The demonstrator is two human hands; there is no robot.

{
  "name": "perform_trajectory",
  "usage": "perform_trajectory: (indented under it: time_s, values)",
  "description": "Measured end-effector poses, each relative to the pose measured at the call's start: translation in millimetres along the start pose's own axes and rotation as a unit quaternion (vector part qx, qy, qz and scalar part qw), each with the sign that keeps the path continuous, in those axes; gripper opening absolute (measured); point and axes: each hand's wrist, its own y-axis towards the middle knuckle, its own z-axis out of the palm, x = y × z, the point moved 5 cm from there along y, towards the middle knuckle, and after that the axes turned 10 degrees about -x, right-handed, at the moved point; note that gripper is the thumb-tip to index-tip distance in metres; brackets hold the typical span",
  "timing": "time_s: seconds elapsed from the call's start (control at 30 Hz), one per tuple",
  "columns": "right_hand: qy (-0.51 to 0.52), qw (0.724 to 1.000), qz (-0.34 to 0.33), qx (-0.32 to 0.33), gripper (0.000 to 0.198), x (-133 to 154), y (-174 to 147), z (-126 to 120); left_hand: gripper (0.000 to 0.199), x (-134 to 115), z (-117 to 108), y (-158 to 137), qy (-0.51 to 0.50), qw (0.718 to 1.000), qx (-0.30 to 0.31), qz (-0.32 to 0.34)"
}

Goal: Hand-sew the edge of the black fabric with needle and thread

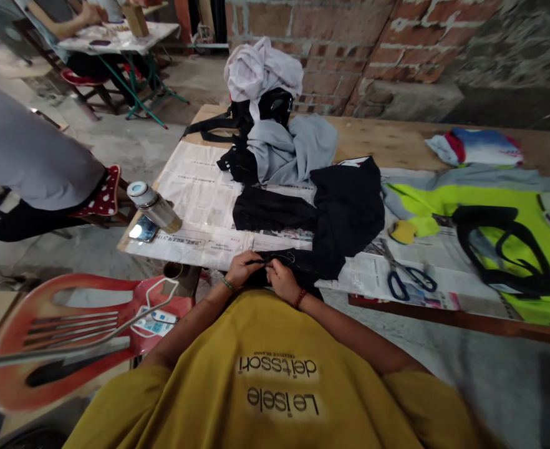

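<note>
Black cloth (pixel 345 218) edge seemingly pinched between left hand (pixel 242 269) and right hand (pixel 282 280).

Single head-worn view, steeply down over hands (pixel 263 274), table (pixel 396 140) perhaps slightly distorted

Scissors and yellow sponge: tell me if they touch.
Apart. The head view shows newspaper between the scissors and the yellow sponge.

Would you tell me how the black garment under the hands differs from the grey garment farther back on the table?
The black garment is dark, spread fairly flat, and pinched at its near edge by the left hand and right hand. The grey garment is pale, bunched in a heap, untouched. Both lie on newspaper.
</note>
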Motion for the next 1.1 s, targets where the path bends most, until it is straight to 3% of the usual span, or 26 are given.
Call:
perform_trajectory:
  time_s: [0.13,0.27,0.47,0.63,0.77,0.83,0.93,1.03,1.1]
  values:
    - [-0.019,1.000,-0.001,-0.019,0.015,-3.6,3.1,0.4,0.011,-3.5,2.4,0.7,-0.002,0.998,0.042,0.042]
    - [-0.023,0.999,0.000,-0.022,0.016,-4.6,5.5,0.5,0.009,-2.4,1.6,0.3,0.005,0.998,0.037,0.059]
    - [0.014,0.995,0.098,0.013,0.011,-12.6,-0.7,0.1,0.009,-0.1,-1.0,-0.9,0.016,0.998,0.000,0.057]
    - [-0.008,0.998,0.063,-0.005,0.016,-10.2,2.0,1.5,0.011,0.4,1.4,-0.3,0.023,0.997,0.027,0.062]
    - [-0.014,0.997,0.079,0.007,0.018,-5.7,4.4,0.2,0.011,1.8,2.4,-1.0,0.033,0.996,0.042,0.066]
    - [-0.057,0.996,0.051,0.047,0.019,3.3,3.0,-8.6,0.010,1.6,1.0,-1.3,0.036,0.997,0.028,0.069]
    - [-0.181,0.979,-0.061,0.073,0.023,25.3,1.1,-37.3,0.008,0.5,-0.2,-0.7,0.037,0.997,0.010,0.074]
    - [-0.267,0.953,-0.139,-0.029,0.033,48.0,6.0,-76.0,0.006,-1.3,-0.2,0.8,0.026,0.996,-0.001,0.080]
    - [-0.271,0.936,-0.190,-0.116,0.026,62.2,10.7,-93.1,0.006,-2.4,0.1,1.6,0.016,0.996,-0.009,0.084]
